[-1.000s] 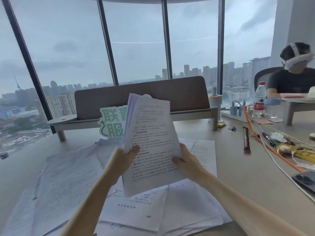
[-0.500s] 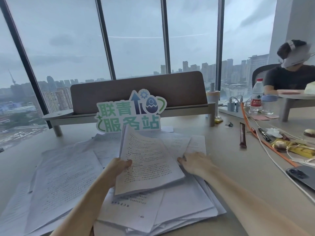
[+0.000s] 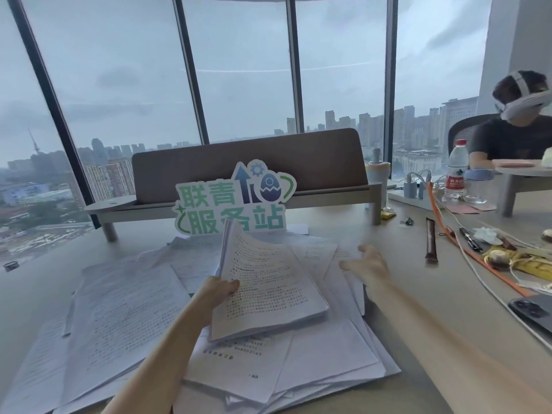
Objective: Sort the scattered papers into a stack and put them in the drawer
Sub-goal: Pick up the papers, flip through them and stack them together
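A thick stack of printed pages (image 3: 265, 282) lies tilted over the loose sheets in the middle of the desk. My left hand (image 3: 216, 294) grips the stack's left edge, thumb on top. My right hand (image 3: 369, 262) hovers with spread, relaxed fingers just right of the stack, over a sheet (image 3: 316, 252) at the far right of the pile. Scattered papers (image 3: 119, 318) cover the desk to the left and below the stack (image 3: 328, 357). No drawer is in view.
A green-lettered sign (image 3: 233, 201) stands behind the papers, before a long monitor stand (image 3: 254, 201). To the right lie a snack bar (image 3: 431, 242), an orange cable (image 3: 478, 258), banana peel (image 3: 507, 261), a phone (image 3: 534, 315) and a water bottle (image 3: 457, 170). A person with a headset (image 3: 519, 130) sits far right.
The stack came down from upright in both hands to lying on the pile. My right hand let go of it and moved right, away from the stack.
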